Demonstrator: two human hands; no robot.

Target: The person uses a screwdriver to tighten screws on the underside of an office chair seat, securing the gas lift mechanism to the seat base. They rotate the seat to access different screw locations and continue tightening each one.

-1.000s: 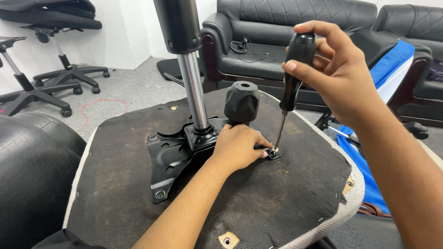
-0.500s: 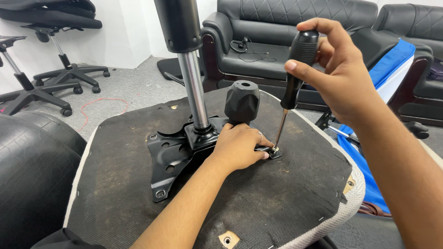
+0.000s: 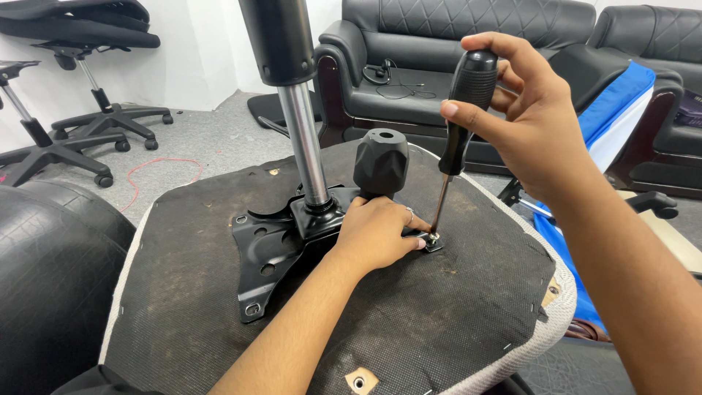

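An upturned office chair seat [image 3: 453, 322] with black mesh underside lies before me. A black metal mounting plate [image 3: 267, 252] is on it, with a chrome gas cylinder [image 3: 303, 146] rising from its hub and a black tension knob [image 3: 382, 162] beside that. My left hand [image 3: 376, 234] presses on the plate's right corner, fingertips beside a screw [image 3: 433, 238]. My right hand [image 3: 526, 117] grips the black handle of a screwdriver [image 3: 459, 102], held nearly upright with its tip on that screw.
Black leather sofas [image 3: 431, 51] stand behind, with a cable on one cushion. Chair bases on castors [image 3: 80, 139] stand at the far left. A black backrest [image 3: 51, 278] bulges at the left. A blue and white sheet [image 3: 607, 124] drapes at right.
My right hand has shifted its fingers on the screwdriver handle and the shaft has tilted slightly left. My left hand has stayed on the plate.
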